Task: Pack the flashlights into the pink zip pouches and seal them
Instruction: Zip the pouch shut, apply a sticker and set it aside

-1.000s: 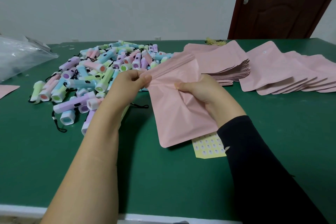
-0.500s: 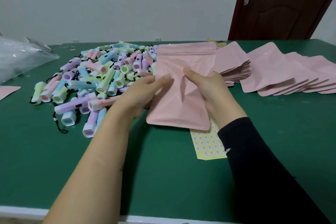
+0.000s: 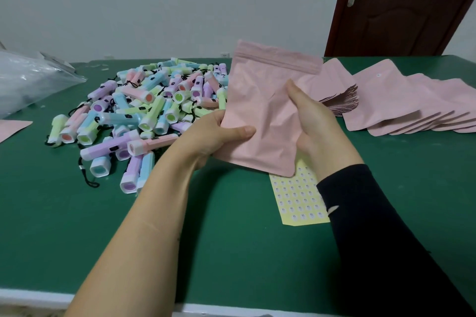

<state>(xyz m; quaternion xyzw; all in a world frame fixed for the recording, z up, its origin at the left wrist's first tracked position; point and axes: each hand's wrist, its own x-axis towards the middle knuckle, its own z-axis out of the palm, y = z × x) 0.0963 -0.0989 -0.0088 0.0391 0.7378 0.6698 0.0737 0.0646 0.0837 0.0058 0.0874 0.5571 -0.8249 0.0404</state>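
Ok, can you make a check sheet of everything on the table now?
Surface: green table.
Job's things: pouch held upright, zip end up; flashlights piled left; pouch stack and spread pouches right.
Clutter: sticker sheet below the pouch; clear bag far left.
Hands: left hand and right hand both grip the pouch.
Cables: nothing seen; only black cords on flashlights.
Surroundings: wall, brown door.

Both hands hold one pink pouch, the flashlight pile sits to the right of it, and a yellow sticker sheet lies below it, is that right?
Not quite. In the head view the flashlight pile sits to the left of the pink pouch, not the right. The rest holds: the left hand and right hand both hold it, and the yellow sticker sheet lies below it.
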